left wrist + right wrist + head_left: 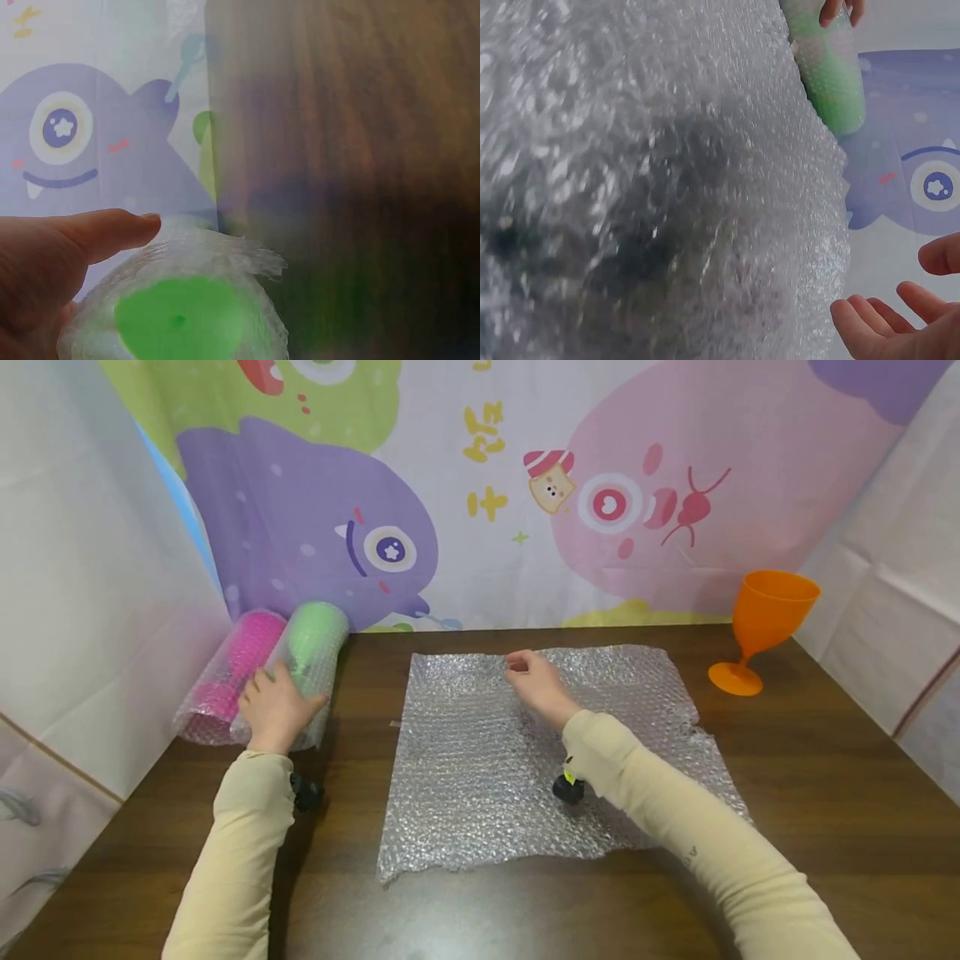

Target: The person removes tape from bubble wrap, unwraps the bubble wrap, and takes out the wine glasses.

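Two of three cups wrapped, to judge by what lies here; one left bare. Far left of the worktop [352, 902]: pink cup [258, 639] and green cup [313, 631], each inside its own tube of clear bubble wrap, lying side by side and touching. Seen plainly through the plastic, with loose ragged film around the green round end in the left wrist view. Against these, the left hand [277, 706]: rests on the green cup's tube, fingers spread wide, thumb out straight, not gripping. Mid-worktop: bubble wrap sheet [457, 768], spread flat, uneven along the near edge, with no cup on it and no fold begun. Over its far part, the right hand [542, 687]: fingers loosely bent, thumb well apart from them in the right wrist view, holding nothing; cannot tell from here whether touching the plastic. At far right, beyond the sheet and well apart from it: orange cup [772, 614], standing on its foot, mouth up, unwrapped. Inner wall visible at the rim, bottom of the bowl hidden; cannot tell about any contents. Apparently left: the whole wrapping of this last one. Behind everything, printed cloth [487, 568] with cartoon creatures.
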{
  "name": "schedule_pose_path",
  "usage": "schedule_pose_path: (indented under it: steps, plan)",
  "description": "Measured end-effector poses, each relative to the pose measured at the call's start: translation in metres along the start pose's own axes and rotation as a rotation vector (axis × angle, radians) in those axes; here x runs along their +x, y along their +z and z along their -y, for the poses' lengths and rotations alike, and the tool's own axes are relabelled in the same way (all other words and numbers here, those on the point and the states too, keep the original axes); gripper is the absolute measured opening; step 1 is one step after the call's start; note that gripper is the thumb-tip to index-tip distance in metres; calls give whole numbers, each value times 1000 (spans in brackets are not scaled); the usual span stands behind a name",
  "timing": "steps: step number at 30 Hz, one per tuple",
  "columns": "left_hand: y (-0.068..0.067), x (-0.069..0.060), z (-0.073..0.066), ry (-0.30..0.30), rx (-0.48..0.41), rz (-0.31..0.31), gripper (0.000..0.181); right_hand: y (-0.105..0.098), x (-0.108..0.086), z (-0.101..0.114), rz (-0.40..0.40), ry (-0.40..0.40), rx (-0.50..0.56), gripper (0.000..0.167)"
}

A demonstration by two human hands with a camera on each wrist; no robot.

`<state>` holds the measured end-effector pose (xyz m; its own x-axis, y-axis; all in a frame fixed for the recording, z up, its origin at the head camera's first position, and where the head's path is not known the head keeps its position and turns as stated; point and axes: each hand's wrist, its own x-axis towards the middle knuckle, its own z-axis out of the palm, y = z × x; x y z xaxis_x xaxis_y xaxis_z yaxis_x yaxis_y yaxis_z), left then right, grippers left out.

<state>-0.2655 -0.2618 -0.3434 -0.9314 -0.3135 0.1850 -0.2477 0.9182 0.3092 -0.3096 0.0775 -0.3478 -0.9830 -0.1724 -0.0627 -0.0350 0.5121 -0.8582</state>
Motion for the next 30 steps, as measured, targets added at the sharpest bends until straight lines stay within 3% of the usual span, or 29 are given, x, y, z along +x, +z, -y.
schedule_pose_path:
  steps: [6, 17, 30]
  plan:
    - [0, -1, -3, -47, 6, 31, 89, 8, -1, 0, 33, -20, -21, 39]
    - [2, -1, -4, -95, -55, -4, 81, 25, -4, 4, 53, -51, -69, 38]
    - [0, -8, -11, -87, -119, -56, 75, 35, -6, 9, 68, -57, -62, 38]
